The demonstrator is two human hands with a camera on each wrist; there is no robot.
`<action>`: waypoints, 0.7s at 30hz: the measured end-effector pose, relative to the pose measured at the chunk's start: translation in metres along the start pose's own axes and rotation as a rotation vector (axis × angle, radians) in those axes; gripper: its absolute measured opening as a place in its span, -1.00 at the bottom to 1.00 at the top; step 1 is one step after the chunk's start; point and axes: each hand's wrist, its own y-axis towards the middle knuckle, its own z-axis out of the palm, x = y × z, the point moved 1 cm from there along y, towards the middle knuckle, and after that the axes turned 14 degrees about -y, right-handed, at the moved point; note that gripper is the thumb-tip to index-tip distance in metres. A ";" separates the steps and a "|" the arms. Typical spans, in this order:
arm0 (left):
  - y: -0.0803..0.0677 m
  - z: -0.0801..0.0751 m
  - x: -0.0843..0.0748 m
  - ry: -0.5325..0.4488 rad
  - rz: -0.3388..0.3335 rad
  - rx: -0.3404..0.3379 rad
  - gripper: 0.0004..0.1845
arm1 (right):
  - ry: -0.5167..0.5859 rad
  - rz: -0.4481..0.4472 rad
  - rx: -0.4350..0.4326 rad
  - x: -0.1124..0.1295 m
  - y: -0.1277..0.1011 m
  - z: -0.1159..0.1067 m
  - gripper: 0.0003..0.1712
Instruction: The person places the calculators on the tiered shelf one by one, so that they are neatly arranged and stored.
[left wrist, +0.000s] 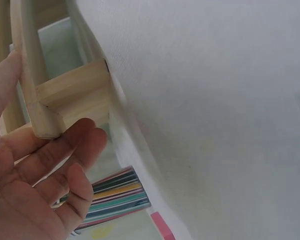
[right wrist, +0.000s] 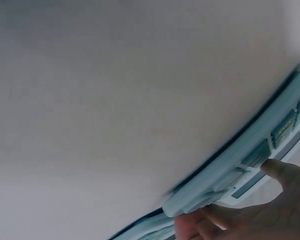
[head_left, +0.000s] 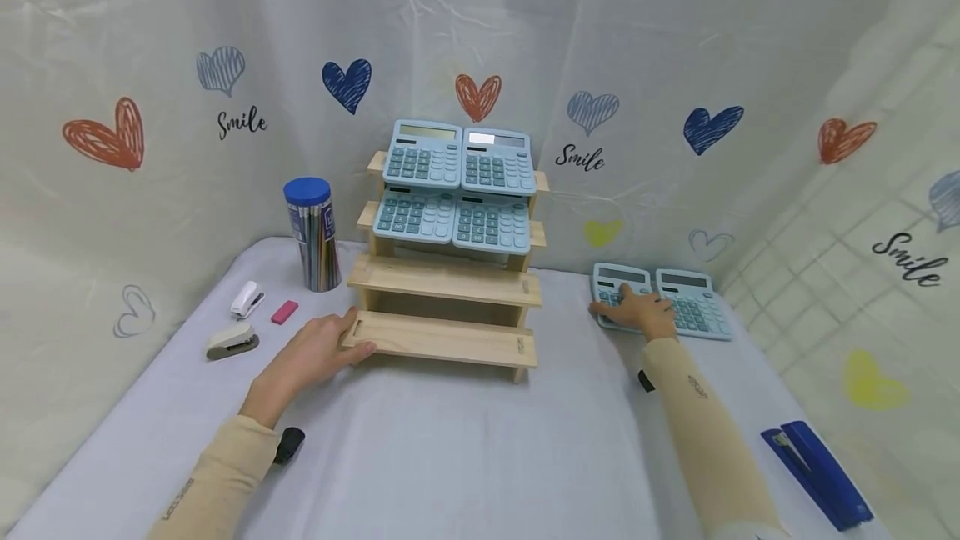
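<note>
- When looking from near to far, first see a long blue stapler (head_left: 821, 473) lying at the near right of the white table (head_left: 457, 457).
- Next, see a tan sleeve (head_left: 705, 432) on each arm.
- Find the left hand (head_left: 318, 348) with its grip closed on the left end of the bottom step (head_left: 442, 340) of a wooden rack (head_left: 450, 282), thumb on one side and fingers on the other.
- Left of that hand, see a cream stapler (head_left: 232, 342), a pink eraser (head_left: 284, 312) and a white stapler (head_left: 247, 299).
- Over at the right, find the right hand (head_left: 641, 312) with its grip holding the left calculator (head_left: 615, 275) from above, on the table.
- Just beside it, see the right calculator (head_left: 696, 307) lying face up.
- Left of the rack, see a pencil tub (head_left: 307, 232) with a blue lid, standing up.
- Higher on the rack, see four light blue calculators (head_left: 422, 155), two side by side on each of the top two steps.
- At the back, see a white sheet (head_left: 495, 7) with hearts and "Smile" on it.
</note>
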 end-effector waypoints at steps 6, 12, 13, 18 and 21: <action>0.000 0.000 -0.002 0.010 -0.007 0.011 -0.11 | 0.015 0.028 0.010 0.014 -0.014 0.004 0.34; 0.000 -0.002 -0.002 0.011 0.003 0.007 -0.12 | 0.041 0.014 -0.007 0.032 -0.029 0.003 0.36; 0.000 -0.002 -0.001 0.010 0.002 0.009 -0.12 | 0.066 0.009 -0.008 0.034 -0.033 0.003 0.35; 0.000 -0.002 -0.001 0.017 0.007 0.005 -0.12 | 0.174 -0.033 -0.019 0.044 -0.057 -0.005 0.35; -0.001 -0.001 -0.002 0.021 0.016 -0.001 -0.13 | 0.183 -0.078 -0.065 0.050 -0.075 -0.014 0.36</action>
